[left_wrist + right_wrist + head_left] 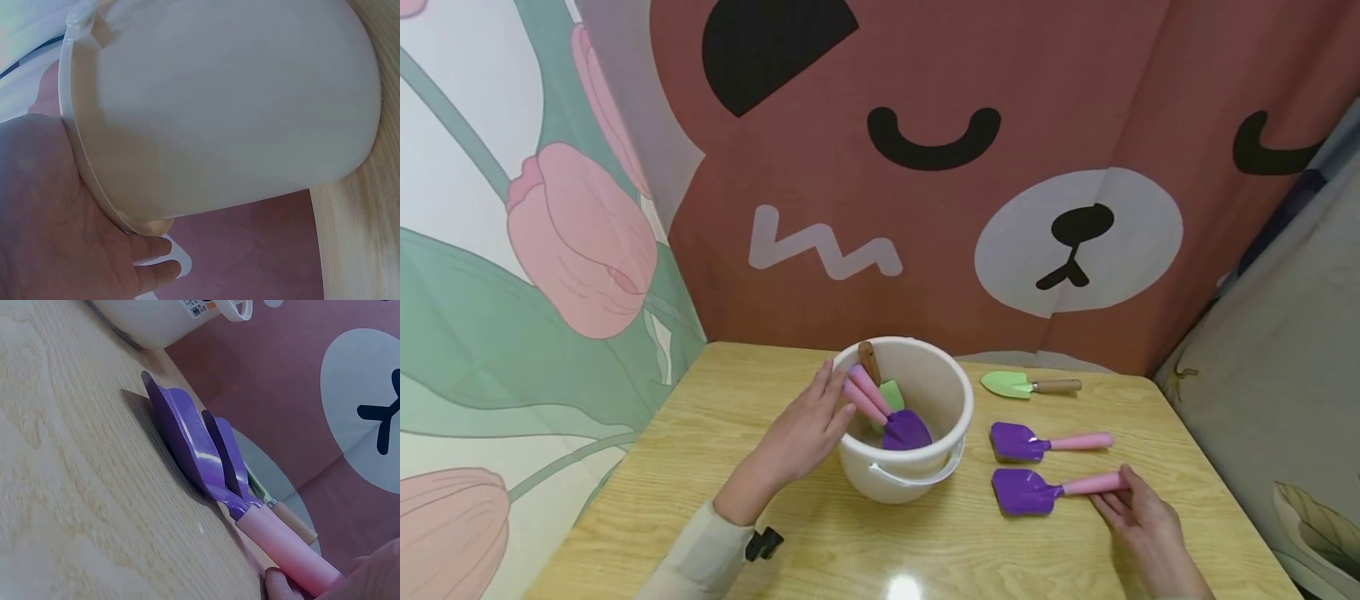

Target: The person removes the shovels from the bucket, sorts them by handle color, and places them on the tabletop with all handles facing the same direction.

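Observation:
My left hand [801, 429] lies along the left rim of a white bucket [891, 483], its fingers fairly straight. In the left wrist view the palm [44, 212] is right at the rim and the fingertips reach past it. Inside the bucket lean pink-handled purple shovels [907, 430] and a green tool with a wooden handle [868, 360]. At the right, my right hand [1146, 521] pinches the pink handle end of the nearest purple garden shovel [1026, 492]. That shovel's blade [187, 437] is low over the table, with a shadow beneath it.
Just behind the pinched shovel lies another purple shovel [1018, 442] with a pink handle. Farther back is a light green trowel [1009, 384] with a wooden handle. The bucket's white handle [917, 479] hangs down in front. A bear-print curtain [940, 250] borders the wooden table [820, 550] behind.

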The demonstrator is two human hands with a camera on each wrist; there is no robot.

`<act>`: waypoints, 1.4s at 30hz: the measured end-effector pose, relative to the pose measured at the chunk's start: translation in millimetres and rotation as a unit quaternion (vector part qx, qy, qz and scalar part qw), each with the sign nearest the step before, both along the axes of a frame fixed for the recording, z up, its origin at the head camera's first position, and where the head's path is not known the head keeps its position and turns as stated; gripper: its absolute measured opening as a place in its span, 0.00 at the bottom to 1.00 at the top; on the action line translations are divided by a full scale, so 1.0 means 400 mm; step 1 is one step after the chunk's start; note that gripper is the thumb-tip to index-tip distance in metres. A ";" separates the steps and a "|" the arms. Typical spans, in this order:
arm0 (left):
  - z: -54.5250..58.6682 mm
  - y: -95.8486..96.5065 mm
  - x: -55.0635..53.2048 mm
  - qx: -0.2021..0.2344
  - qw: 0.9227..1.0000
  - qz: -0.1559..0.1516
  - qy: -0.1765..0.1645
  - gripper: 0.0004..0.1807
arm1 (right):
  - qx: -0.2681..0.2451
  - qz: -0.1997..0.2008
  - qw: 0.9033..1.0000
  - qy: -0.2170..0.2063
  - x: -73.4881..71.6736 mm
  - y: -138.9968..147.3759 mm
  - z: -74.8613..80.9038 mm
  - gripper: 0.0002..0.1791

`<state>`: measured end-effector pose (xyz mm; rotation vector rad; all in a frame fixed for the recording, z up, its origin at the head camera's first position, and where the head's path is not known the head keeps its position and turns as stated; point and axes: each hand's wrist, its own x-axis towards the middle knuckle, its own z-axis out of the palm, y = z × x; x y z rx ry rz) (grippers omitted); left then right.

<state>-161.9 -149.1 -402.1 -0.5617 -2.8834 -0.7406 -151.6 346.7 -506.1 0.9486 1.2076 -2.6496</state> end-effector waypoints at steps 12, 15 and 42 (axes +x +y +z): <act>0.004 0.001 0.002 0.008 1.000 0.000 -0.004 0.36 | -0.025 0.018 1.000 0.005 0.016 0.027 0.012 0.07; 0.004 0.001 0.002 0.007 1.000 -0.001 -0.004 0.36 | -0.017 0.021 1.000 0.001 0.018 0.034 0.016 0.24; 0.003 -0.001 0.004 0.003 1.000 0.000 -0.001 0.38 | 0.005 -0.070 0.996 -0.046 0.022 0.086 0.061 0.09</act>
